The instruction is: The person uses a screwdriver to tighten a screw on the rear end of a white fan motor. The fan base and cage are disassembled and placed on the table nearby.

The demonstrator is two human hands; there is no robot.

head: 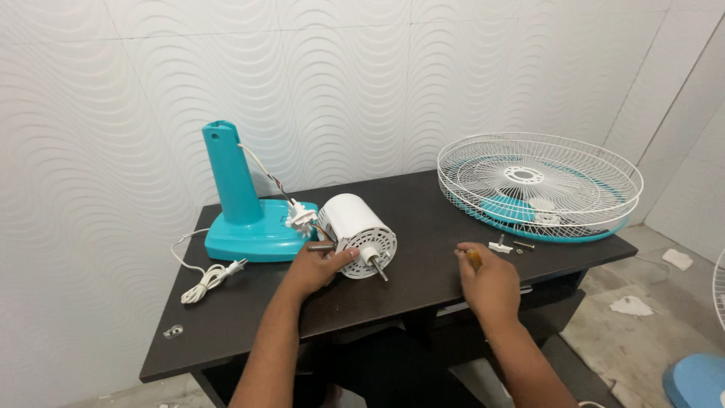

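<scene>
Left hand (317, 268): fingers are gripping the white fan motor (358, 235), lying on the table (249, 302).
Right hand (489, 281): fingers are curling around an orange-handled tool (475, 259), well right of the motor.

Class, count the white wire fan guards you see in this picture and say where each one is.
2. One white wire fan guard lies flat on the dark table's right end. A second guard's edge shows at the right border, mostly cut off. Others may be hidden.

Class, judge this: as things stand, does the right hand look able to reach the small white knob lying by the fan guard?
Probably yes: the right hand rests just short of the white knob, with only bare table between them.
</scene>
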